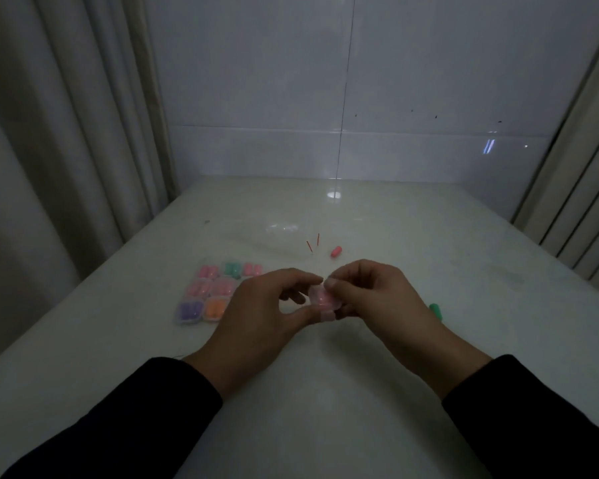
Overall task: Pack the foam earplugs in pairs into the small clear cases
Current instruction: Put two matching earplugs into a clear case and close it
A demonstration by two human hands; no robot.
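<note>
At frame centre, the left hand (256, 305) and right hand (370, 292) are pinching a light, slippery clear case (320, 297) by its rims, squashy pink earplugs inside.

Tabletop (377, 357): I read it as smooth, glossy white, stone-like, with a lamp glint near the far edge. Wall tiles (429, 81): glazed, shiny, reflective. Curtains (66, 133): matt beige cloth in soft folds. Small clear case (320, 295) held between both hands: thin transparent plastic, faintly shiny. Filled cases (206, 295): the same clear plastic over matt pastel foam. Loose pink earplug (335, 252): matt foam. Sleeves (135, 420): dark matt fabric
</note>
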